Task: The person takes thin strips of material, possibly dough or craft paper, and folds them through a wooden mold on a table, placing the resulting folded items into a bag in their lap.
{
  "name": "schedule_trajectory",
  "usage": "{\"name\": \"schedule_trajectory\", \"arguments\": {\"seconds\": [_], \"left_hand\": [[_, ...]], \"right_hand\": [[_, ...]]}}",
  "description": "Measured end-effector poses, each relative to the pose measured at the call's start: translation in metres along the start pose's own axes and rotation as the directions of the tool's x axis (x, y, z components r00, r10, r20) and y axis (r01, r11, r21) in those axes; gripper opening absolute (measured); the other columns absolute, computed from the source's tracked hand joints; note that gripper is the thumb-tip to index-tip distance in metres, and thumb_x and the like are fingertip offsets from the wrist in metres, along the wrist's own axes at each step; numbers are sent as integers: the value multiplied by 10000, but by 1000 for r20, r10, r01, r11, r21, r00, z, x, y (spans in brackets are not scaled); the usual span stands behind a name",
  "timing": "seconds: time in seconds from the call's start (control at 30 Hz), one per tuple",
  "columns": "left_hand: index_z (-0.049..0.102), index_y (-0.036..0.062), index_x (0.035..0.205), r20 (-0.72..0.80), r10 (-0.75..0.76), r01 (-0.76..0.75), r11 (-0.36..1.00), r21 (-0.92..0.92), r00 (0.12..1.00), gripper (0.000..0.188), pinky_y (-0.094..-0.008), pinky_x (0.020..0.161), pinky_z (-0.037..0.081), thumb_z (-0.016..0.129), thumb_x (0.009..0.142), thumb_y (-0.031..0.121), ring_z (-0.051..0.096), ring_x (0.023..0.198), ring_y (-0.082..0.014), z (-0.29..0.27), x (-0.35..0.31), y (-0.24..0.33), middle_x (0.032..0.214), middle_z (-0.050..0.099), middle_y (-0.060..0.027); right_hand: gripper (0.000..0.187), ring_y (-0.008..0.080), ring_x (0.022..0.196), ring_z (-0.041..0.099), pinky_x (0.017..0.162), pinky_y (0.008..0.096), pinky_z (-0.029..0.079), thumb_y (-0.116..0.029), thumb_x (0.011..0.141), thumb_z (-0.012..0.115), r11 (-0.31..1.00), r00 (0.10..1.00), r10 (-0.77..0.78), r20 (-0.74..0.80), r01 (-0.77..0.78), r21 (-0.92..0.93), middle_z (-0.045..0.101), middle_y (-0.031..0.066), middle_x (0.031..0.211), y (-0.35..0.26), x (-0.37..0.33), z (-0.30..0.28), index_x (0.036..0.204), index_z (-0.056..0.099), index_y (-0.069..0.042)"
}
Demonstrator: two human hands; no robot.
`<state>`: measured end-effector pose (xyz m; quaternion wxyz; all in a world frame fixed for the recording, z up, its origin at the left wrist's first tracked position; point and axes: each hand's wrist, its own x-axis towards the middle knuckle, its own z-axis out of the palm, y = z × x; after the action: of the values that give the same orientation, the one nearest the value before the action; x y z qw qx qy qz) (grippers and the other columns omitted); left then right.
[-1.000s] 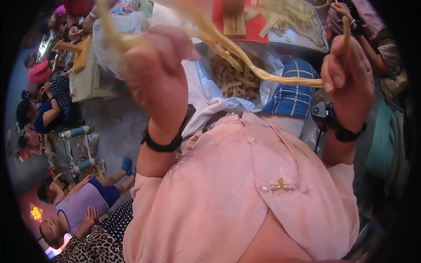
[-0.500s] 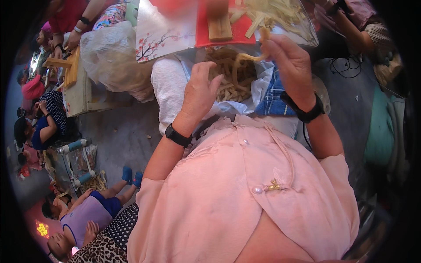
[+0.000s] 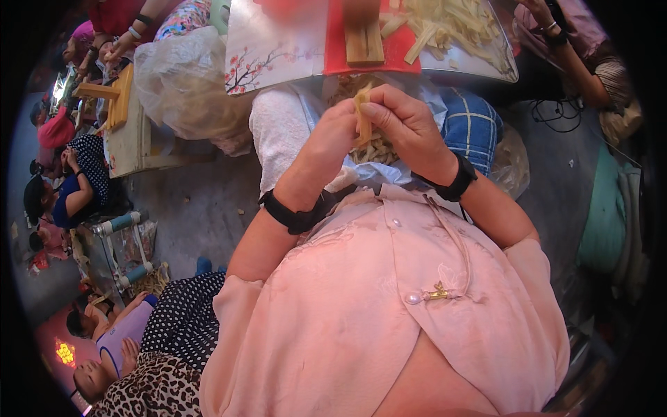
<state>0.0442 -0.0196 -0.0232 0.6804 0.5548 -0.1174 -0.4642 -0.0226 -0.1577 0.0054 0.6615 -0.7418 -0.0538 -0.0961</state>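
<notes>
My left hand (image 3: 326,142) and my right hand (image 3: 410,125) meet just in front of the table edge. Between their pinched fingertips is a flat, pale yellow strip (image 3: 363,119), which both hands grip. Below the hands, a pile of similar strips (image 3: 375,151) lies in a light blue plastic bag (image 3: 379,172) on my lap, partly hidden by my fingers. More pale strips (image 3: 455,28) are heaped on the table's right part. A wooden block (image 3: 365,52) stands on a red mat (image 3: 335,45) beyond my hands.
The white table (image 3: 274,48) has a blossom print. A cloudy plastic sack (image 3: 184,83) and a wooden stool (image 3: 125,149) are on the left. Other people sit or work along the left, and a person's arm (image 3: 580,69) shows at upper right. Black cable (image 3: 556,118) lies right.
My right hand has come down and left, bringing its strip to my left hand. The left hand has moved right and closed on the strip. The view has shifted slightly.
</notes>
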Motion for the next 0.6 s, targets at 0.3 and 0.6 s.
{"name": "schedule_trajectory", "arguments": {"seconds": [0.3,0.6], "left_hand": [[578,11,1005,2,886,-450,233,862,463,202,-328,769,443,499,827,-44,533,911,-273,5,-5,6,894,553,-131],[535,-2,945,89,867,-497,195,845,490,141,-326,734,455,440,849,-43,550,772,-298,-8,2,16,848,543,-134]], "right_hand": [[190,66,509,477,470,201,394,-207,962,488,791,948,316,30,-280,544,523,-5,673,14,17,3,876,554,-50],[203,288,571,542,512,309,420,-234,944,506,945,969,-243,-55,223,-237,550,129,701,9,10,14,935,552,-36]]}}
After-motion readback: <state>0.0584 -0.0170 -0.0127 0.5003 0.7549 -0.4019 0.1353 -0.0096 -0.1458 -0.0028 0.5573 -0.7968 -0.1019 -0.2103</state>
